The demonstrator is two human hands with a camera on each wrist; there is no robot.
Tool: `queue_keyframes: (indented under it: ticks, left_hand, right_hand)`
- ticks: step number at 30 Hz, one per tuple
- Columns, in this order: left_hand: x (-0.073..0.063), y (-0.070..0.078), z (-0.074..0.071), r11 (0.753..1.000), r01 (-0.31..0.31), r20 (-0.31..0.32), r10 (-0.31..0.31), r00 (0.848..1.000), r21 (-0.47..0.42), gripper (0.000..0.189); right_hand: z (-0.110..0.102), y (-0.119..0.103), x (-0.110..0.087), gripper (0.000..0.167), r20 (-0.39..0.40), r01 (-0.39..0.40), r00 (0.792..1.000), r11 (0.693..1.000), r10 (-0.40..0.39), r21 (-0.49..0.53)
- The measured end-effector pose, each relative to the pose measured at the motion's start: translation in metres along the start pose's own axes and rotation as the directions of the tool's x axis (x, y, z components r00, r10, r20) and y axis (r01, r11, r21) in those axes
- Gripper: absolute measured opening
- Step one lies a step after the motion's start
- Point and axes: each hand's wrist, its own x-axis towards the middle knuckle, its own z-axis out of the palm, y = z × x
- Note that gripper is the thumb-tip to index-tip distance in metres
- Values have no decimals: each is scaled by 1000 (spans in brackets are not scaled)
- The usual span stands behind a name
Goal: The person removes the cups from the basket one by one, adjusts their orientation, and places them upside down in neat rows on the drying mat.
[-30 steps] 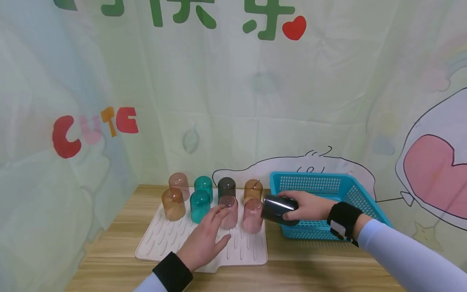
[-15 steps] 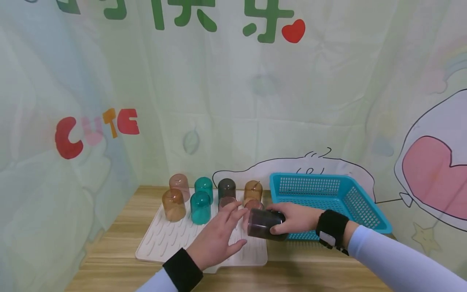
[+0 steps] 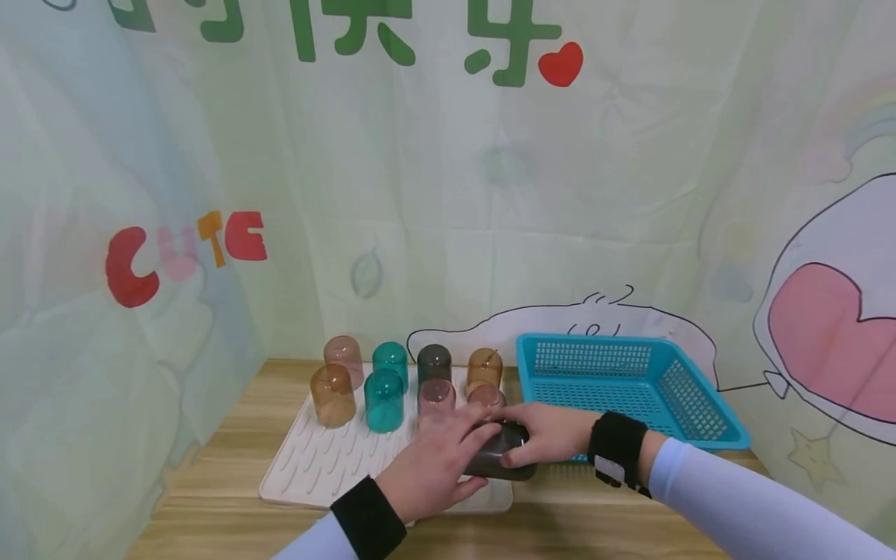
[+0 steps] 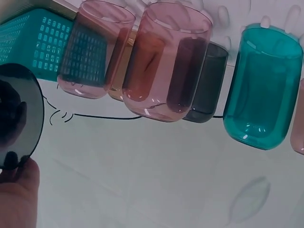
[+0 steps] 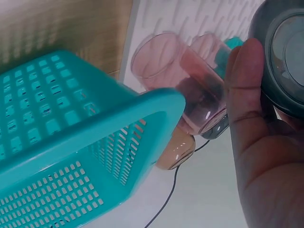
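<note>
My right hand (image 3: 553, 435) grips a dark grey see-through cup (image 3: 493, 457) lying sideways above the front right of a white ribbed drying mat (image 3: 301, 470). Straight fingers of my left hand (image 3: 434, 470) reach over the cup's left end, the thumb below it. In the left wrist view, a thumb (image 4: 26, 183) is right at the round rim of this cup (image 4: 33, 114). The right wrist view shows the cup's ringed base (image 5: 289, 52) beside the fingers. Just behind stand two upside-down pink cups, the left one (image 3: 437, 393) and the right one (image 3: 486, 395), partly hidden.
More upside-down cups stand on the mat: amber (image 3: 333, 397), teal (image 3: 383, 400), and a back row with pink (image 3: 343, 354), teal (image 3: 390, 358), grey (image 3: 435, 360) and amber (image 3: 485, 364). A blue perforated basket (image 3: 595, 354) sits right on the wooden table (image 3: 210, 498).
My right hand has brought the dark cup leftward and nearer, away from the basket's front. My left hand has moved right, from beside the pink cups to the dark cup's left end.
</note>
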Motion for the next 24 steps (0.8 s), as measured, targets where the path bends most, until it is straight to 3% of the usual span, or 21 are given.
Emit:
queue_keyframes:
  ticks: [9,15,18,24]
  left_hand:
    - [-2,1,4,1000,25,67,-24,997,-10,72]
    - [-5,0,6,985,129,104,-117,988,-118,72]
    - [-10,-3,7,956,222,118,-202,972,-194,74]
    - [-20,-7,9,850,366,101,-355,929,-379,80]
  right_hand:
    - [2,-3,-1,65,10,-21,1000,999,21,-27]
    - [3,1,-2,65,-30,0,1000,1000,0,18]
    - [3,2,-4,69,-62,13,998,998,-9,64]
    - [5,1,-9,81,-112,60,993,986,-43,157]
